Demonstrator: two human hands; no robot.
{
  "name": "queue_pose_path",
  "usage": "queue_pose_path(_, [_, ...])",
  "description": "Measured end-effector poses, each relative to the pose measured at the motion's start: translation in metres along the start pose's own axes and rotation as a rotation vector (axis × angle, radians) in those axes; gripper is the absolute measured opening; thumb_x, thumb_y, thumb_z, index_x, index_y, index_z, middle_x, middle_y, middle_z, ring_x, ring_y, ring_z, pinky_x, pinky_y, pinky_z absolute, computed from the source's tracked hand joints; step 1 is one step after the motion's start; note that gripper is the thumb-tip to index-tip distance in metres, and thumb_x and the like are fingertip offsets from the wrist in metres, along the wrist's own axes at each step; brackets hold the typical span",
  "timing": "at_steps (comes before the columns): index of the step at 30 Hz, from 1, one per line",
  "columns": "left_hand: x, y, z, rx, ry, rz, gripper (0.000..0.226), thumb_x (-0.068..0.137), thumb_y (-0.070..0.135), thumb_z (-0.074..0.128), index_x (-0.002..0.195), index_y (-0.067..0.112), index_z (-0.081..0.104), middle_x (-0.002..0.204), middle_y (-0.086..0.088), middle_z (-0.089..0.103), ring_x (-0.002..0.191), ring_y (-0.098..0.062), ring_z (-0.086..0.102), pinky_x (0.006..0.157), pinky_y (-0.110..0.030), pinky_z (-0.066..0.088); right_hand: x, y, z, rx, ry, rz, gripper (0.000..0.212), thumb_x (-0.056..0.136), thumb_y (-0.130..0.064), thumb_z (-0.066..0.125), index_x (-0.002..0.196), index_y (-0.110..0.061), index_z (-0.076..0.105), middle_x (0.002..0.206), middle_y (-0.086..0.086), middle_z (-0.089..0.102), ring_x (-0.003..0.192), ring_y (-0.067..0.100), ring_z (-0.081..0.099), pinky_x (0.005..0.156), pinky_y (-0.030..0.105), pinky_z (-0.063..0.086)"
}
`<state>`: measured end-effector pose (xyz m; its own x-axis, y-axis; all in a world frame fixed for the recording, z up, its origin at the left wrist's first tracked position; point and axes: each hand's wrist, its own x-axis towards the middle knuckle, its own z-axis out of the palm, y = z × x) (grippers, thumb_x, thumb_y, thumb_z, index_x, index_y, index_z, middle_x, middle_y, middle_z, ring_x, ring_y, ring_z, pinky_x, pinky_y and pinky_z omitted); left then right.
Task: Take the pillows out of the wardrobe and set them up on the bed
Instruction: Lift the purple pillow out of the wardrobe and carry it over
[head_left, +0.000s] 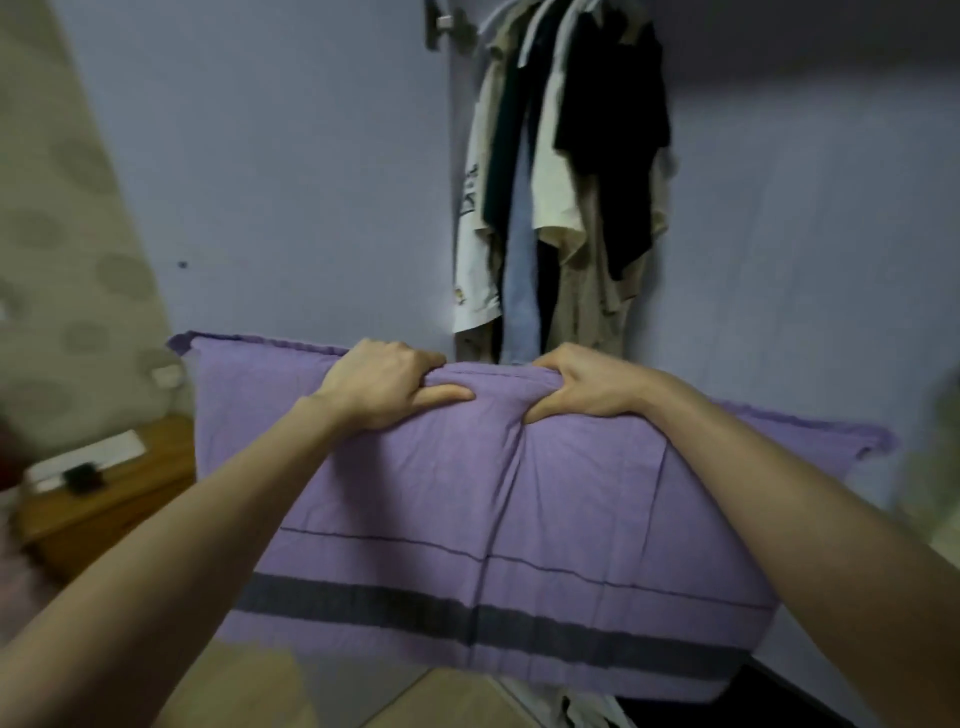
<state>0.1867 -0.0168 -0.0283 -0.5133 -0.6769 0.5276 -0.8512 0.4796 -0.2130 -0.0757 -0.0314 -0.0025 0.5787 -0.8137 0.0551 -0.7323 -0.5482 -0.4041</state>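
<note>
Both hands, left hand and right hand, fingers clamped on the pillow's top edge, pillow held up midair facing hanging clothes. Bed not visible. Keep both grips; carry level, lay flat.

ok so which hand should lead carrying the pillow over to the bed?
Neither clearly: left hand and right hand both clamp the purple pillow at its top edge, close together. The bed isn't identifiable here, so keep both on.
</note>
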Motion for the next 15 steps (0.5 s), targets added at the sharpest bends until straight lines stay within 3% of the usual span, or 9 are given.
queue_pose_path(8, [-0.187, -0.040, -0.038, 0.084, -0.169, -0.393, 0.083, 0.074, 0.086, 0.009, 0.075, 0.018, 0.056, 0.077, -0.005, 0.070, 0.079, -0.031, 0.065, 0.058, -0.032, 0.039, 0.085, -0.105, 0.116, 0.067, -0.407, -0.318, 0.030, 0.080, -0.040, 0.069, 0.091, -0.012, 0.069, 0.080, 0.001, 0.069, 0.071, 0.008, 0.055, 0.063, 0.029, 0.043])
queue_pose_path(13, [-0.313, -0.035, -0.090, 0.176, -0.179, -0.644, 0.071, 0.074, 0.085, 0.013, 0.065, 0.025, 0.048, 0.076, -0.008, 0.070, 0.078, -0.033, 0.065, 0.056, -0.033, 0.038, 0.101, -0.213, 0.186, 0.033, -0.537, -0.560, 0.027, 0.082, -0.034, 0.068, 0.091, -0.008, 0.070, 0.087, 0.007, 0.073, 0.074, 0.009, 0.057, 0.065, 0.030, 0.047])
queue_pose_path(15, [-0.363, -0.029, -0.115, 0.232, -0.187, -0.764, 0.066, 0.075, 0.086, 0.016, 0.060, 0.027, 0.042, 0.075, -0.010, 0.071, 0.077, -0.034, 0.065, 0.056, -0.033, 0.036, 0.102, -0.264, 0.215, -0.003, -0.564, -0.684, 0.025, 0.083, -0.032, 0.067, 0.089, -0.008, 0.069, 0.088, 0.011, 0.072, 0.075, 0.017, 0.060, 0.070, 0.037, 0.048])
